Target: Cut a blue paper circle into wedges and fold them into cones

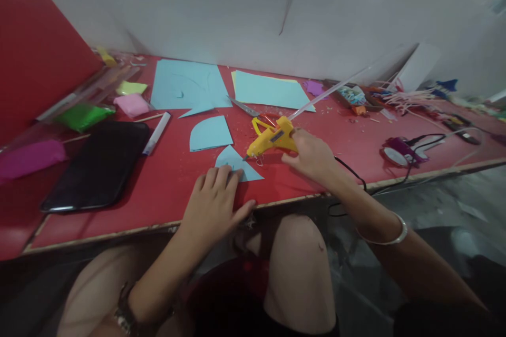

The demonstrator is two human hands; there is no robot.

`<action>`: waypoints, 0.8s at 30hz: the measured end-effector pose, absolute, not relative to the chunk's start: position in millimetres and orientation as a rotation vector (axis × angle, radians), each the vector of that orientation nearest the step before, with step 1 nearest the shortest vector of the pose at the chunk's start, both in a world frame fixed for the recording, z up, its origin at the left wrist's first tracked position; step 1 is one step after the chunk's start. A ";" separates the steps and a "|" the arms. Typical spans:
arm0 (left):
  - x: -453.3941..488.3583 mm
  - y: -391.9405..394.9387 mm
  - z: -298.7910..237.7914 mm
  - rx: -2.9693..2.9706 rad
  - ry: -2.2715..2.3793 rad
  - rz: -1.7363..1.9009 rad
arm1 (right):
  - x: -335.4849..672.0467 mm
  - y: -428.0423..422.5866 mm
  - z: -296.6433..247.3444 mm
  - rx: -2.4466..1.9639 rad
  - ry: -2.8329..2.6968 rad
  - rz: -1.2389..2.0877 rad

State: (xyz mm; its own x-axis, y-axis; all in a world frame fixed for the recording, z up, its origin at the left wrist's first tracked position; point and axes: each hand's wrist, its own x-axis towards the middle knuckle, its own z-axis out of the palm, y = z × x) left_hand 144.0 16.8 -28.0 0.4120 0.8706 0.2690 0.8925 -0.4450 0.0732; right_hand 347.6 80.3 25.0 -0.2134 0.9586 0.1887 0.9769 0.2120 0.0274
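Note:
My right hand (pixel 314 155) is wrapped round the handle of a yellow glue gun (pixel 272 139), with a long clear glue stick (pixel 336 87) sticking out of its back. The gun's nozzle points down at the upper right part of a small blue paper piece (pixel 249 171); whether it touches cannot be made out. My left hand (pixel 213 197) lies flat on that piece's lower left part, fingers stretched and thumb apart. Just beyond sits another blue paper piece (pixel 211 133) with a rounded corner. Behind the gun lie scissors (pixel 245 109) with their orange handles partly covered.
Blue sheets (pixel 185 84) and a paper stack (pixel 269 89) lie along the wall. A black phone-like slab (pixel 100 168), a white marker (pixel 158 132) and coloured packets (pixel 132 104) are at left. A purple device (pixel 403 151), cables and a craft-filled tray (pixel 351 96) are at right.

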 end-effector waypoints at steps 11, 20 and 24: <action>147.3 15.3 -24.1 -2.581 -1.615 -0.357 | 340.0 87.0 23.5 -1.893 -2.328 -0.197; 154.3 11.9 -18.4 -2.574 -1.663 -0.301 | 338.9 88.8 22.9 -1.885 -2.331 -0.204; 154.8 10.7 -18.7 -2.562 -1.623 -0.282 | 336.8 89.0 24.4 -1.891 -2.333 -0.209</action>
State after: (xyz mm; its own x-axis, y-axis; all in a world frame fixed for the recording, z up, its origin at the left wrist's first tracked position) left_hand 154.8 10.7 -18.7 0.4163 0.8855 0.2066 0.9032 -0.4289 0.0182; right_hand 336.8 89.0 24.4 -0.2055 0.9603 0.1888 0.9785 0.2046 0.0247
